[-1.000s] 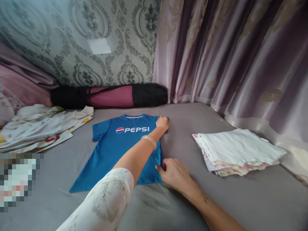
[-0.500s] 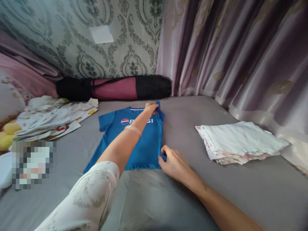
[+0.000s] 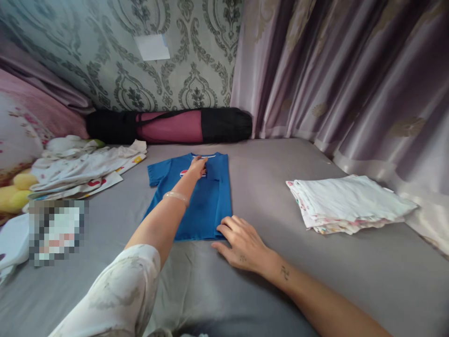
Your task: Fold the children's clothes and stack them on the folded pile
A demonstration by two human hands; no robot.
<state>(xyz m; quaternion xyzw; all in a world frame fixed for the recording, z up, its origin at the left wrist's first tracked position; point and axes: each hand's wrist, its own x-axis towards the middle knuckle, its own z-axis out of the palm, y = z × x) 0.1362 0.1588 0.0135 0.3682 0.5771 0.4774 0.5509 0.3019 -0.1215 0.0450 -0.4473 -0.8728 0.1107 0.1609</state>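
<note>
A blue T-shirt (image 3: 196, 210) lies front up on the bed, its right side folded inward in a long strip with the sleeve laid across the chest. The printed logo is mostly covered. Just below the collar, my left hand (image 3: 198, 167) is closed at the cuff of the folded sleeve; its fingertips are partly hidden. At the lower right corner of the shirt, my right hand (image 3: 242, 242) rests open, fingertips on the folded edge near the hem and thumb apart on the sheet.
A stack of folded white cloths (image 3: 351, 203) lies to the right on the grey bed sheet (image 3: 266, 187). Loose printed clothes (image 3: 84, 168) and a yellow plush toy (image 3: 17, 194) are at left. A black and maroon rolled bag (image 3: 171, 126) lies along the wall beside the curtain (image 3: 301, 70).
My left hand has carried the right sleeve leftward across the chest, folding the shirt's right side inward. My right hand has let go of the side edge near the hem and opened.
</note>
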